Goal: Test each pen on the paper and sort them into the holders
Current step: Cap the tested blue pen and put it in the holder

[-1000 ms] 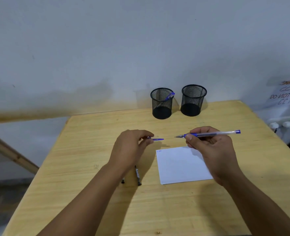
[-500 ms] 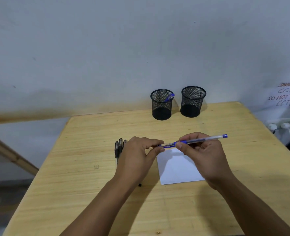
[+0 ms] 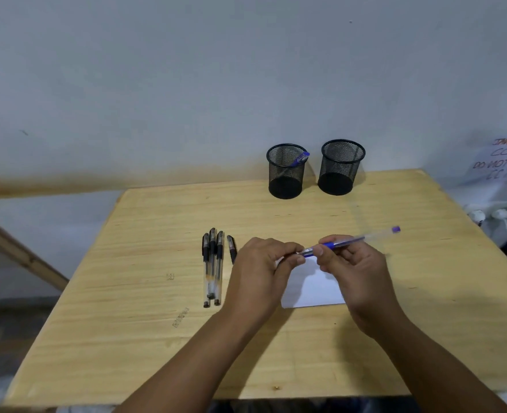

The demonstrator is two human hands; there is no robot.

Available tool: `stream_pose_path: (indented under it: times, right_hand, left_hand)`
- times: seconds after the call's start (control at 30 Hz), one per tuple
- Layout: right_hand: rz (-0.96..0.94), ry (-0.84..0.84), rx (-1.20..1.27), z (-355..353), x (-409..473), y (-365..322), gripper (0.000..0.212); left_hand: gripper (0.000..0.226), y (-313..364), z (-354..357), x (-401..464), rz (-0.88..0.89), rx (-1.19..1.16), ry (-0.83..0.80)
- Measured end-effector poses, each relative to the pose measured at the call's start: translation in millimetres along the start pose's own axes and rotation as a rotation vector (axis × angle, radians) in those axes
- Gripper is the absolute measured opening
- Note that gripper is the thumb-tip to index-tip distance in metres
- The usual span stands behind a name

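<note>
My right hand (image 3: pixel 355 272) grips a clear blue pen (image 3: pixel 365 238) by its blue grip, barrel pointing up and right. My left hand (image 3: pixel 261 272) pinches the pen's cap (image 3: pixel 301 253) over the tip end, the two hands nearly touching above the white paper (image 3: pixel 314 289). Several black pens (image 3: pixel 212 266) lie side by side to the left of my left hand. Two black mesh holders stand at the table's back: the left holder (image 3: pixel 286 171) has a blue pen (image 3: pixel 300 159) leaning in it, the right holder (image 3: pixel 341 166) shows nothing inside.
The wooden table (image 3: pixel 156 338) ends at the wall behind the holders. A power strip with white plugs (image 3: pixel 490 214) and a cable lies off the right edge, under a paper sign (image 3: pixel 505 159). A wooden beam (image 3: pixel 19 251) slants at the left.
My hands came together: the cap in my left hand met the pen's tip. Both hands shifted down toward the paper, uncovering the black pens at the left.
</note>
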State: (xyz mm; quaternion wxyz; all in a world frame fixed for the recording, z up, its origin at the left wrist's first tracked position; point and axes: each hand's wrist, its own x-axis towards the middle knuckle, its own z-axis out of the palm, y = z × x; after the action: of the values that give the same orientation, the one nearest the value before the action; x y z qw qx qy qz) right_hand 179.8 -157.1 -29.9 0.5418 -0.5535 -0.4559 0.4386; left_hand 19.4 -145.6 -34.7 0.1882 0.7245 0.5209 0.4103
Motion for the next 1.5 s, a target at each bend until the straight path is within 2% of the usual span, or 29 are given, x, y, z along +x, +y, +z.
stream_pose_path:
  times: [0.1, 0.17, 0.3, 0.47, 0.6, 0.73, 0.83, 0.97, 1.23, 1.4, 1.5]
  right_hand:
    - [0.093, 0.007, 0.129, -5, 9, 2, 0.014]
    - [0.129, 0.020, 0.214, -5, 17, 1, 0.020]
    - [0.106, 0.078, 0.258, -9, 46, -13, 0.007]
    - [-0.102, 0.109, -0.152, -32, 98, -45, 0.010]
    - [-0.202, 0.101, -0.512, -41, 139, -71, 0.005]
    - [-0.335, 0.024, -0.796, -31, 167, -96, 0.014]
    - [-0.436, -0.054, -0.963, -14, 188, -106, 0.021]
    - [-0.506, -0.152, -1.094, 11, 215, -114, 0.023]
    - [-0.457, -0.349, -1.291, 51, 242, -97, 0.022]
    - [-0.431, -0.384, -1.331, 55, 248, -84, 0.024]
    - [-0.481, -0.341, -1.287, 49, 244, -83, 0.028]
  left_hand:
    - [0.013, 11, 10, 0, -0.154, -0.139, -0.039]
    - [0.018, 14, 14, 3, -0.153, -0.184, -0.068]
    - [0.037, -1, 7, 26, -0.195, -0.111, -0.168]
    - [0.037, -46, -19, 78, -0.350, -0.067, -0.187]
    - [0.062, -70, -25, 124, -0.402, -0.016, -0.210]
    - [0.090, -74, -8, 154, -0.443, -0.042, -0.246]
    - [0.101, -74, 8, 163, -0.432, -0.016, -0.276]
    - [0.090, -74, 20, 173, -0.372, -0.004, -0.262]
    - [0.077, -90, 33, 188, -0.385, -0.049, -0.140]
    - [0.077, -93, 31, 190, -0.364, -0.019, -0.144]
    - [0.074, -91, 28, 188, -0.345, 0.006, -0.175]
